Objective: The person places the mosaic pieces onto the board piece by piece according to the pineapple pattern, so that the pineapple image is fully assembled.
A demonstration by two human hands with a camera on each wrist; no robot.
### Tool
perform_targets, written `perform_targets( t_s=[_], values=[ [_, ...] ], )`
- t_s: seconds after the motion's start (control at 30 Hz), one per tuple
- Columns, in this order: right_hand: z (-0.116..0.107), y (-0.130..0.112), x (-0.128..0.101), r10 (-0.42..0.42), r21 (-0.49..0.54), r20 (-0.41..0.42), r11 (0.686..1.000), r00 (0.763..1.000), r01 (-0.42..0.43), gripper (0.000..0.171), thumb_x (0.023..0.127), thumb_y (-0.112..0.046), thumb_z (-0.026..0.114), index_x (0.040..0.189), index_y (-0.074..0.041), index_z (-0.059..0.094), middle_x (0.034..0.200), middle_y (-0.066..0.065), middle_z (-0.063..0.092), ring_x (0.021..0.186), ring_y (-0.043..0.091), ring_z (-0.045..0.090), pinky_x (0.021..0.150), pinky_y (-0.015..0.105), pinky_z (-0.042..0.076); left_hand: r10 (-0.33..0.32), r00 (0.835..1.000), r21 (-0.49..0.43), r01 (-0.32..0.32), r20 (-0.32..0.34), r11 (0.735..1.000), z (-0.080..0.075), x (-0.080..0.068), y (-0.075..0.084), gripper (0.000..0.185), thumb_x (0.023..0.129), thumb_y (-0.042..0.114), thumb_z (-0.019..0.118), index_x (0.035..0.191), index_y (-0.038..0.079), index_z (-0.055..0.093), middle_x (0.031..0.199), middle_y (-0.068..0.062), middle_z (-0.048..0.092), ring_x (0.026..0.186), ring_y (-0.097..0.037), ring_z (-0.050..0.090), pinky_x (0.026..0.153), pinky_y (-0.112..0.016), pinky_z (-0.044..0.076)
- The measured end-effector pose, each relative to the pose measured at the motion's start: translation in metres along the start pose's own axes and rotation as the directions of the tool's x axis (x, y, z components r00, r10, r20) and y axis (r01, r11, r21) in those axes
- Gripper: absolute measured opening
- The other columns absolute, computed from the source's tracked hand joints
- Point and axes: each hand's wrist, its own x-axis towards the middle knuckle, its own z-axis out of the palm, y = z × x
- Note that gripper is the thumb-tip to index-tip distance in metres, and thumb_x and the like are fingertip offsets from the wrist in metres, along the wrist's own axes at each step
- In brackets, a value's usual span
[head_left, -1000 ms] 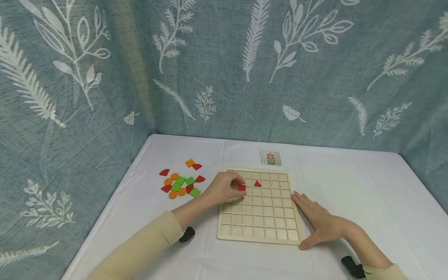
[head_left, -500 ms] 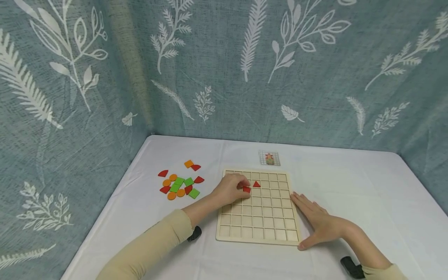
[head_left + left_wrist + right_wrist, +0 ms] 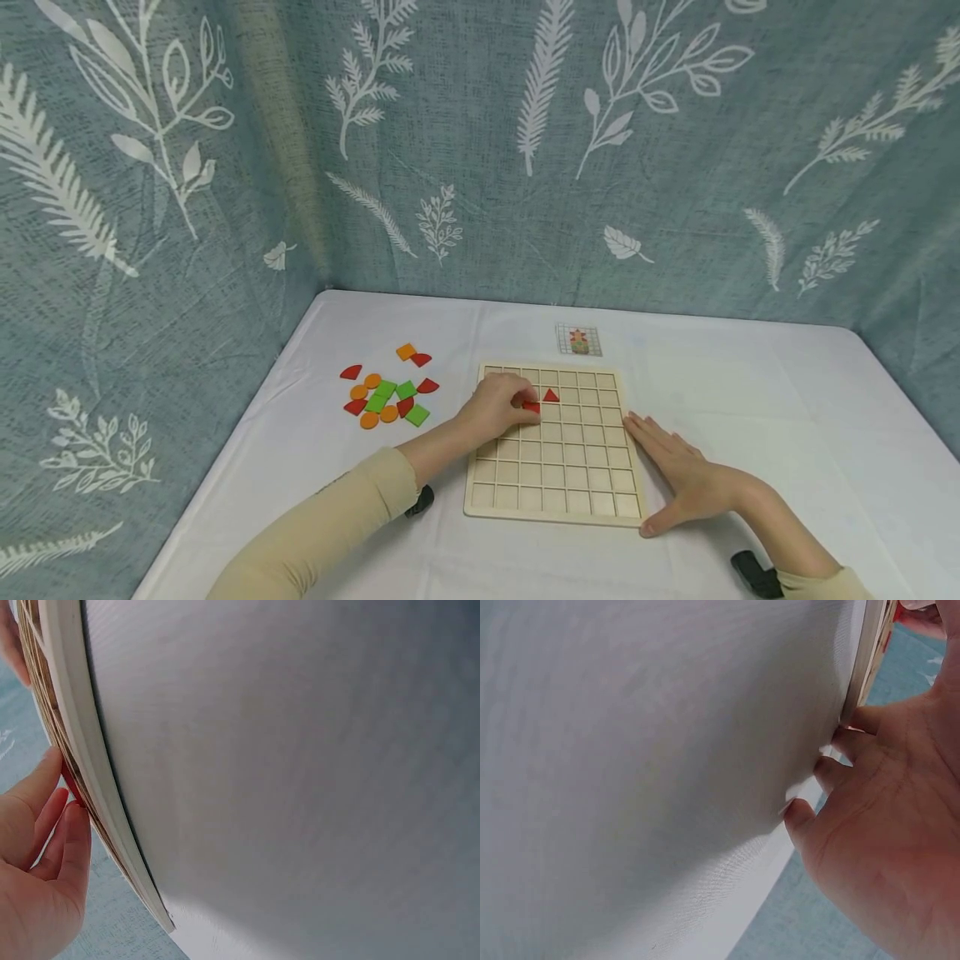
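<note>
My left hand (image 3: 493,407) pinches a small red tile (image 3: 532,407) between thumb and fingers, over the upper part of a pale wooden grid board (image 3: 555,518). In the left wrist view, the red tile (image 3: 72,784) sits at the board's surface, partly hidden by the fingertips. Just to its upper right, a red triangle (image 3: 551,396) lies in a square of the grid. My right hand (image 3: 693,482) rests spread on the cloth, its fingertips and thumb touching the board's right edge. The right wrist view shows those fingers (image 3: 862,742) fairly straight.
Left of the board lies a loose group of flat tiles: green squares (image 3: 385,389), orange circles (image 3: 369,420), red quarter circles (image 3: 351,372) and an orange square (image 3: 407,352). A small picture card (image 3: 578,340) lies behind the board. White cloth (image 3: 750,383) covers the table.
My left hand has moved right across the board with the red tile, bringing it close to the triangle's lower left, and then nearly stopped. The right hand has stayed at the board's edge.
</note>
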Motion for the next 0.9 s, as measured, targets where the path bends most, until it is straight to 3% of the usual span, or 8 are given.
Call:
perform_targets(
  t_s=[0.17,0.4,0.9],
  values=[
    [-0.0005,0.0002,0.0004,-0.001,-0.002,0.001,1.000,1.000,0.001,0.135,0.064,-0.060,0.082,0.156,-0.004,0.001,0.162,0.018,-0.001,0.145,0.044,-0.001,0.109,0.068,0.003,0.010,1.000,-0.002,-0.010,0.008,1.000,-0.0026,-0.0006,-0.0028,0.011,0.081,0.019,0.081,0.084,0.011,0.074,0.078,0.005,0.063,0.075,-0.010,0.053,0.070,-0.023,0.044],
    [-0.0010,-0.0002,0.0004,0.001,-0.001,0.003,1.000,1.000,-0.001,0.134,0.065,-0.060,0.082,0.156,-0.004,0.000,0.162,0.018,-0.001,0.145,0.044,-0.001,0.109,0.067,0.002,0.039,0.999,-0.018,-0.039,0.022,0.999,-0.0069,-0.0027,-0.0078,0.007,0.084,0.010,0.077,0.090,0.006,0.075,0.088,-0.002,0.070,0.086,-0.017,0.063,0.077,-0.024,0.050],
    [-0.0015,-0.0015,-0.0011,-0.012,0.003,-0.008,1.000,1.000,0.012,0.133,0.065,-0.058,0.083,0.155,-0.003,0.001,0.161,0.020,0.000,0.144,0.046,-0.001,0.108,0.068,0.003,0.066,0.996,-0.033,-0.064,0.055,0.997,-0.0094,-0.0030,-0.0102,0.004,0.087,0.006,0.073,0.088,0.006,0.077,0.089,-0.002,0.072,0.090,-0.017,0.065,0.079,-0.022,0.049]
  ],
)
